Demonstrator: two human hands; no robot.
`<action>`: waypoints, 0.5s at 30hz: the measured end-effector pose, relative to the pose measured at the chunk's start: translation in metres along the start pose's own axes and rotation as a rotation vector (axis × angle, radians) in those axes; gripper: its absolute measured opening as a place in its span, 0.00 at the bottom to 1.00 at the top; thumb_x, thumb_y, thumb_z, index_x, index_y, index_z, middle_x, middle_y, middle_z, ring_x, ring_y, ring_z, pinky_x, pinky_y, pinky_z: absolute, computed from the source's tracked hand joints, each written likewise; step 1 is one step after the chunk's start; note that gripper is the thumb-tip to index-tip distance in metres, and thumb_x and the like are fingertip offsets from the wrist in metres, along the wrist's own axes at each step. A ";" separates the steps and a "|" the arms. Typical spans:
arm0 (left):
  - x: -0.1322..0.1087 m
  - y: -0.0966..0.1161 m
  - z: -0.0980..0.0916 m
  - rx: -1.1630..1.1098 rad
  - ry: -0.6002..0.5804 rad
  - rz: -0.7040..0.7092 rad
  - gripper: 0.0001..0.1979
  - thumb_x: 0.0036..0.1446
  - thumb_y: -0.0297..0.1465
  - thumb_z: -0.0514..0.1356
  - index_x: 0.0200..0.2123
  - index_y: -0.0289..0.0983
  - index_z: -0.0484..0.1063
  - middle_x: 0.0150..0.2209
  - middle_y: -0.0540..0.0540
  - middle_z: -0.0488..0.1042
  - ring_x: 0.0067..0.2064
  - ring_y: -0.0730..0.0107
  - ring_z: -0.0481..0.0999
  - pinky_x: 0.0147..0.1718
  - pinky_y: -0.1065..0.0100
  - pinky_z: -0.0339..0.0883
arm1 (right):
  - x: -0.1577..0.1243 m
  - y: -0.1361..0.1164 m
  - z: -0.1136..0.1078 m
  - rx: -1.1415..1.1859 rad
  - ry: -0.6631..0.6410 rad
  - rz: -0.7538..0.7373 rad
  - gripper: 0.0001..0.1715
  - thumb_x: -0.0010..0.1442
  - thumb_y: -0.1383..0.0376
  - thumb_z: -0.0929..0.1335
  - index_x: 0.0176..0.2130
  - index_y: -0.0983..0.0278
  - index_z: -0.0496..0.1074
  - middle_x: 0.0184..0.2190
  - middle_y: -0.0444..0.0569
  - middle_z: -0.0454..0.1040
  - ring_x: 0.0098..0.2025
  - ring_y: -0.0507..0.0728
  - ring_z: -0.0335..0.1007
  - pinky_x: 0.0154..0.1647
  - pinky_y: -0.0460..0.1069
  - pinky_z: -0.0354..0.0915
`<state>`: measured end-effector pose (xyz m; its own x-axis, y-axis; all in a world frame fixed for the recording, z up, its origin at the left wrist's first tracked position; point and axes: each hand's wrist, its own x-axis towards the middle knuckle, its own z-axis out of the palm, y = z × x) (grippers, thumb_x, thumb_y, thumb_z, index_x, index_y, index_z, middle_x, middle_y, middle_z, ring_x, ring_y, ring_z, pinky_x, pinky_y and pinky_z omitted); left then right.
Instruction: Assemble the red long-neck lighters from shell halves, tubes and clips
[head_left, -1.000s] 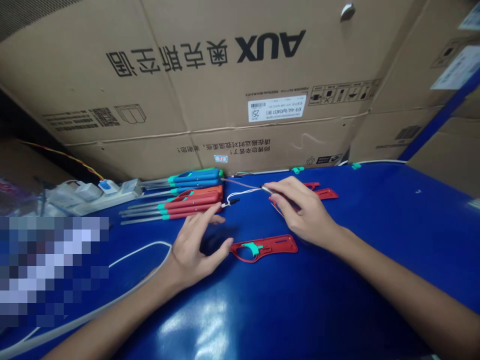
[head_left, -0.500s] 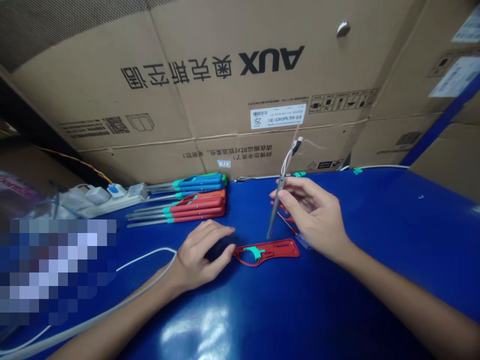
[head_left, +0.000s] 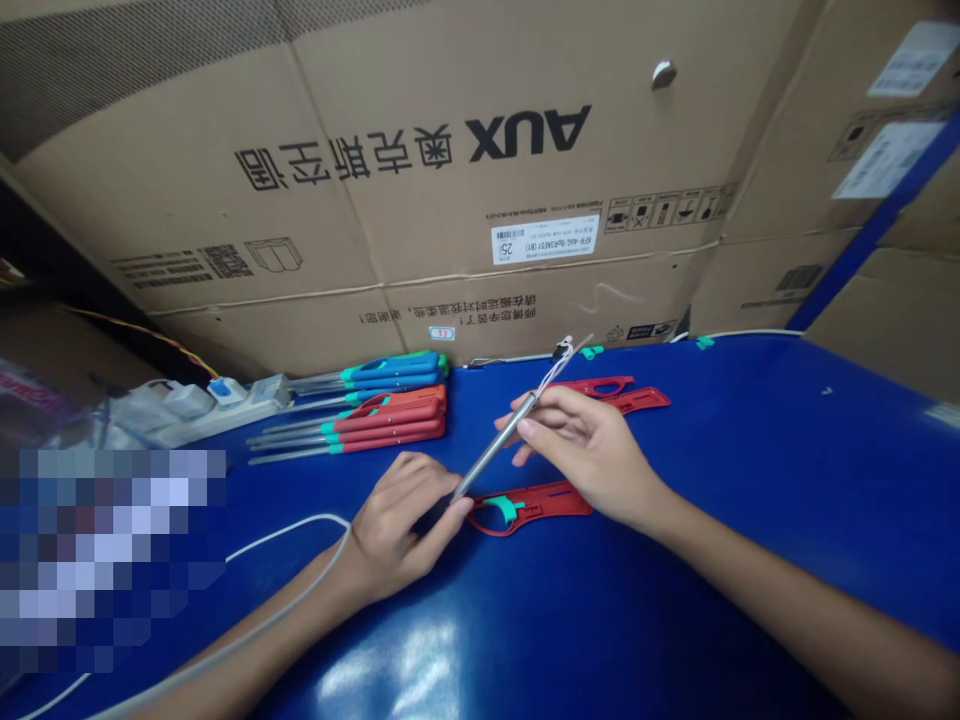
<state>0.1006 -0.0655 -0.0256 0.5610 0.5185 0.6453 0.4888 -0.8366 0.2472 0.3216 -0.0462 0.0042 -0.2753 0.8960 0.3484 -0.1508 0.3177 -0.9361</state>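
Observation:
My right hand (head_left: 585, 450) pinches the upper end of a thin metal tube (head_left: 491, 455) that has white wires and a small black connector (head_left: 562, 350) at its far end. The tube slants down to the left, and its lower tip meets the fingertips of my left hand (head_left: 401, 525). My left hand rests on the blue table (head_left: 750, 480) with its fingers curled around the tube's tip, beside a red handle half-shell (head_left: 536, 503) with a teal trigger, lying flat.
A pile of finished red and blue lighters with metal tubes (head_left: 375, 405) lies at the back left. Two more red half-shells (head_left: 626, 392) lie behind my right hand. A power strip (head_left: 195, 400) and a white cable (head_left: 285, 520) are at left. Large cardboard boxes (head_left: 450, 180) wall the back.
My right hand lifted the metal tube off the table, stood it upright, then tilted it down to the left. My left hand curled in and took hold of its lower tip.

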 end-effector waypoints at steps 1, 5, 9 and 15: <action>0.000 -0.002 0.000 0.013 0.013 -0.003 0.05 0.59 0.23 0.58 0.38 0.34 0.72 0.27 0.46 0.74 0.30 0.68 0.72 0.33 0.64 0.66 | 0.001 0.001 -0.002 0.008 0.009 0.010 0.12 0.57 0.62 0.71 0.40 0.65 0.70 0.35 0.49 0.78 0.30 0.52 0.76 0.34 0.51 0.76; -0.004 -0.013 -0.001 0.079 0.079 0.002 0.05 0.59 0.23 0.58 0.39 0.34 0.72 0.26 0.47 0.74 0.27 0.71 0.69 0.32 0.64 0.65 | 0.008 0.005 -0.011 0.083 0.070 0.058 0.15 0.55 0.62 0.72 0.41 0.66 0.70 0.31 0.47 0.76 0.33 0.54 0.76 0.31 0.49 0.75; -0.005 -0.022 -0.003 0.143 0.115 -0.003 0.05 0.59 0.24 0.59 0.39 0.35 0.72 0.27 0.47 0.75 0.27 0.71 0.69 0.33 0.64 0.65 | 0.014 0.008 -0.022 0.185 0.126 0.131 0.16 0.53 0.62 0.74 0.40 0.66 0.70 0.32 0.48 0.76 0.34 0.54 0.76 0.31 0.49 0.75; -0.005 -0.021 -0.004 0.172 0.085 -0.041 0.05 0.59 0.25 0.59 0.39 0.34 0.72 0.29 0.46 0.76 0.28 0.70 0.71 0.34 0.64 0.66 | 0.014 0.011 -0.024 0.260 0.090 0.175 0.14 0.51 0.63 0.75 0.35 0.66 0.70 0.32 0.48 0.75 0.34 0.53 0.76 0.35 0.50 0.76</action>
<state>0.0847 -0.0512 -0.0316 0.4839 0.5284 0.6976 0.6210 -0.7690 0.1517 0.3385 -0.0226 -0.0020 -0.2355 0.9574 0.1673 -0.3496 0.0771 -0.9337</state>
